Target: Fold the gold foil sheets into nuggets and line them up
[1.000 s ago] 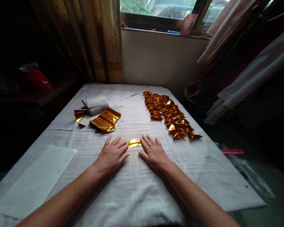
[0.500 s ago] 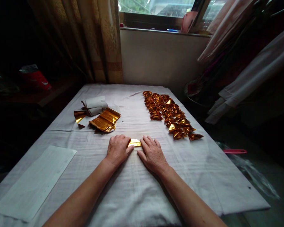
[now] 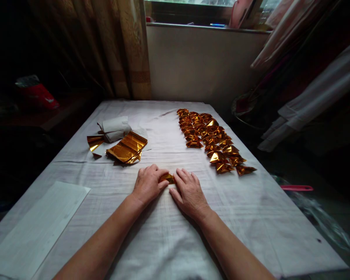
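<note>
A small folded piece of gold foil paper lies on the white-covered table between my hands. My left hand grips its left end, with thumb and fingers closed over it. At the other end, my right hand holds the edge under its bent fingers, palm down. Both ends of the piece are hidden by my fingers. Ahead and to the left sits a stack of flat gold foil sheets. Several folded gold foil ingots stand in rows to the right.
A white paper sheet lies at the left of the table. Behind the foil stack are a crumpled white wrapper and a loose gold scrap. Clothes hang at the right, beside a pink handle.
My left thumb and fingers have shifted right over the foil paper, covering more of it. The visible part is smaller and darker. The camera view has tilted slightly down.
</note>
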`<state>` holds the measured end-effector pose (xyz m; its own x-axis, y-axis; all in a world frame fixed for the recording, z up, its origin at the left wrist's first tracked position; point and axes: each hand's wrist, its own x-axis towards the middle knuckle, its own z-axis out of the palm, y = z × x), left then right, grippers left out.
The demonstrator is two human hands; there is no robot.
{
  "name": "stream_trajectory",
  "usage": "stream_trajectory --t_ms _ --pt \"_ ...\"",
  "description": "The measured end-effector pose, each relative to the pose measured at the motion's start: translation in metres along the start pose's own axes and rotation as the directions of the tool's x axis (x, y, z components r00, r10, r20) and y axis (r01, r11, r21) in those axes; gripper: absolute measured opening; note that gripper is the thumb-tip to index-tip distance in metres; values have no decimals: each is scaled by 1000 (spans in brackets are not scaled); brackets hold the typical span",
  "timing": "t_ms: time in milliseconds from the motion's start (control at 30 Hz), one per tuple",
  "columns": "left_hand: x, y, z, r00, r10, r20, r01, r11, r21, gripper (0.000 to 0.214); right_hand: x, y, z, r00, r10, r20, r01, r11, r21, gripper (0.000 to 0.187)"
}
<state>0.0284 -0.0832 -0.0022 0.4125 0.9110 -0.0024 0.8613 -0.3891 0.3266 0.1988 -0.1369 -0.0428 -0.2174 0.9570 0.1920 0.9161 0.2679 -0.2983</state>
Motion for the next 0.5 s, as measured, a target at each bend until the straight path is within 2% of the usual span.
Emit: stream_trajectory --t_ms 333,500 --pt "0 9 0 1000 -7 14 8 995 -99 12 0 1 -1 1000 7 -5 -7 999 49 48" --pt "-1 10 1 999 46 7 -45 994 -98 25 -1 5 -2 1000 7 -28 -4 995 103 47"
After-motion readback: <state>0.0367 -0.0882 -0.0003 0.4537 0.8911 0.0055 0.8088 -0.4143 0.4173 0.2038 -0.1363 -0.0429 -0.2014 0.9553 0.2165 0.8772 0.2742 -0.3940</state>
